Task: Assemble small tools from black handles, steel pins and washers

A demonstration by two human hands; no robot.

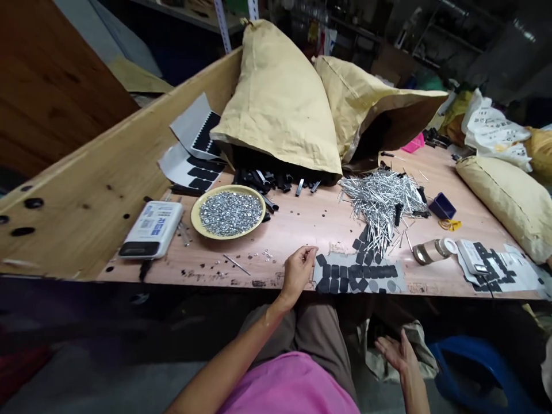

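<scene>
Left hand [297, 275] at the table [302, 221] edge, just left of the sheet of black rubber pads [357, 279]. Left grip narrow, fingertips [310, 250] pinched together; whatever is between them is too small to tell. Right hand [399, 352] is below the table edge, nearer me than the pad sheet, grip wide, palm up, holding nothing. Pad sheet lies flat, some pads gone, with grey round marks showing on it. Left of the pad sheet: a few small steel nuts [267, 254] scattered on the table, a loose metal pin [236, 264], then a yellow plate [195, 219] heaped with more nuts [230, 214]. Farther left of the pad sheet is a white labelled box [150, 230]. Directly beyond the pad sheet is a heap of aluminium rods [382, 201], touching the sheet's far edge with some dark pads. Right of the pad sheet is a roll of tape [433, 250], then a second pad sheet [491, 267]. Kraft paper sacks [276, 100] sit well beyond it.
</scene>
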